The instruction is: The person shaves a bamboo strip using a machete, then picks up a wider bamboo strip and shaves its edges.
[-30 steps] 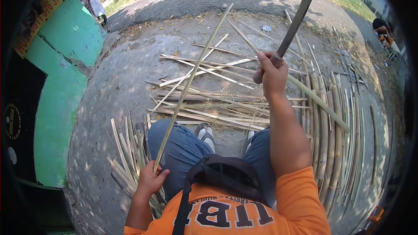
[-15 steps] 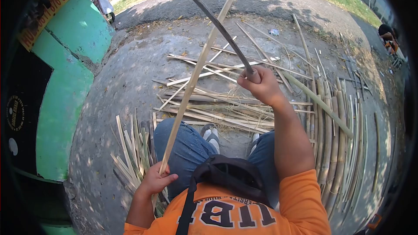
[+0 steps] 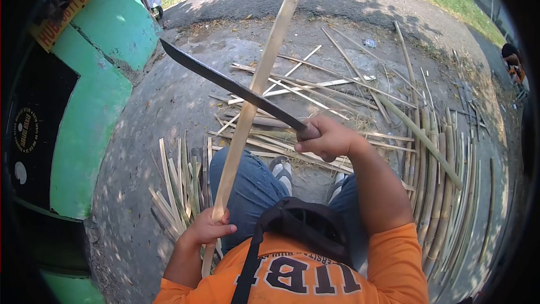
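Note:
My left hand (image 3: 209, 228) is wrapped round the lower part of a long, flat bamboo strip (image 3: 235, 157), which leans up and away from me. In my right hand (image 3: 331, 138) is the handle of a machete (image 3: 225, 83) with a long dark blade. The blade points up to the left and crosses in front of the strip around its middle, overlapping it in this view. Under the strip is my left knee in blue jeans (image 3: 247, 180).
Split bamboo strips (image 3: 292, 149) lie in a loose pile on the concrete before my feet. More strips (image 3: 177, 186) stand bundled at my left. Bamboo poles (image 3: 430, 191) lie in rows at my right. A green wall (image 3: 84, 146) borders the left; a person (image 3: 513, 62) is far right.
The machete has swung down to the left, from pointing up clear of the strip's middle to lying across it. The strip has turned its broad face more toward me.

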`<state>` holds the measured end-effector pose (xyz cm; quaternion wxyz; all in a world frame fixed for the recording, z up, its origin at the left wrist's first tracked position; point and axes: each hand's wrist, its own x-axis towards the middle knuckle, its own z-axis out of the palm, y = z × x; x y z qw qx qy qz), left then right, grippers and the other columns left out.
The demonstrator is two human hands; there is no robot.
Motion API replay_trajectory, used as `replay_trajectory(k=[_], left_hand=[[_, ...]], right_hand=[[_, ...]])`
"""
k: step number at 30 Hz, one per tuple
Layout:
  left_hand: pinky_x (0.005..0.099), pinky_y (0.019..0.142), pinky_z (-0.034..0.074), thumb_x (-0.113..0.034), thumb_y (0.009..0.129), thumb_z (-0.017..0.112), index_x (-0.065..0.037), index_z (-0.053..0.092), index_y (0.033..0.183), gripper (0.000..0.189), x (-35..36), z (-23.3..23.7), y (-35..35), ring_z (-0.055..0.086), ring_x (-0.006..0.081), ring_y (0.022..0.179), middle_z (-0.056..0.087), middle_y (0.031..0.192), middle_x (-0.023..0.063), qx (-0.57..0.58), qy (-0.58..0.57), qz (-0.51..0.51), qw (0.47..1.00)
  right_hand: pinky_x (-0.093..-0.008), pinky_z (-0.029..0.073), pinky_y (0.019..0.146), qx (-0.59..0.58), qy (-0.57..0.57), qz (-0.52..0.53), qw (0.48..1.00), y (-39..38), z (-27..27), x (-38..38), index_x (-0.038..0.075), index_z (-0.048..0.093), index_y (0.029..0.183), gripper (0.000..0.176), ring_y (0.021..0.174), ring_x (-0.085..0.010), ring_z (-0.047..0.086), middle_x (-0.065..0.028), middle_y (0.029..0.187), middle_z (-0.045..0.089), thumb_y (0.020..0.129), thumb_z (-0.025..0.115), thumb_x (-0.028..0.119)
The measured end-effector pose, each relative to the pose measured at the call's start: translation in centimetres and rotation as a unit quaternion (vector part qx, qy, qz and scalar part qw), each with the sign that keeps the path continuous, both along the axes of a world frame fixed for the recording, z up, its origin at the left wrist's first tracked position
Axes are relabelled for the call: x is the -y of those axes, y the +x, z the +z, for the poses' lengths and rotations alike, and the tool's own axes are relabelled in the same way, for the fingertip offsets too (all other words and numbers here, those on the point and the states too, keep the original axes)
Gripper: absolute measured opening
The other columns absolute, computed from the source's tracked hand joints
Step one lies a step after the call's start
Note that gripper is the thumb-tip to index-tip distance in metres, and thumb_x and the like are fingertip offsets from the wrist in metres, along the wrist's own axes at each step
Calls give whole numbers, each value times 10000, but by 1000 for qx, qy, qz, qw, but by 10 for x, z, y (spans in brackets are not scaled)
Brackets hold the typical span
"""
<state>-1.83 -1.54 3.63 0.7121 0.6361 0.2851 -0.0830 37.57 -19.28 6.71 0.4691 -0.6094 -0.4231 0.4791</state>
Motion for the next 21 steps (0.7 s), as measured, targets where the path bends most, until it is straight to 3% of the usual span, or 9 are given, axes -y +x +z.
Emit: replay_trajectory(k=[4, 9, 13, 21], left_hand=[[227, 602, 330, -33, 866, 817, -139, 506, 848, 329, 0, 2, 1, 391, 18, 657, 446, 718, -107, -2, -24, -3, 1000], [234, 603, 333, -43, 867, 818, -134, 511, 849, 321, -2, 1, 1, 399, 23, 658, 444, 716, -104, 4, -15, -13, 1000], [232, 591, 334, -41, 870, 808, -129, 512, 854, 309, -1, -2, 3, 405, 23, 655, 452, 712, -100, -12, 28, -13, 999], [231, 576, 350, -45, 879, 795, -131, 501, 875, 306, 4, -8, 6, 411, 21, 647, 461, 709, -95, -21, 69, 22, 997]], right_hand=[[-313, 437, 543, 96, 64, 49, 992, 0, -23, -7, 69, 585, 772, 360, 607, -99, 575, 23, 643, 556, 853, 848, 301], [-408, 487, 643, 253, 46, -40, 965, -8, 5, 3, 59, 624, 829, 318, 688, -280, 633, -93, 691, 621, 830, 825, 305], [-472, 525, 667, 484, 85, -146, 858, -7, 1, 6, 99, 659, 867, 205, 764, -390, 664, -161, 770, 676, 816, 754, 274], [-499, 526, 654, 556, 111, -131, 813, -15, -4, -2, 145, 645, 878, 164, 755, -373, 687, -98, 765, 698, 773, 739, 230]])
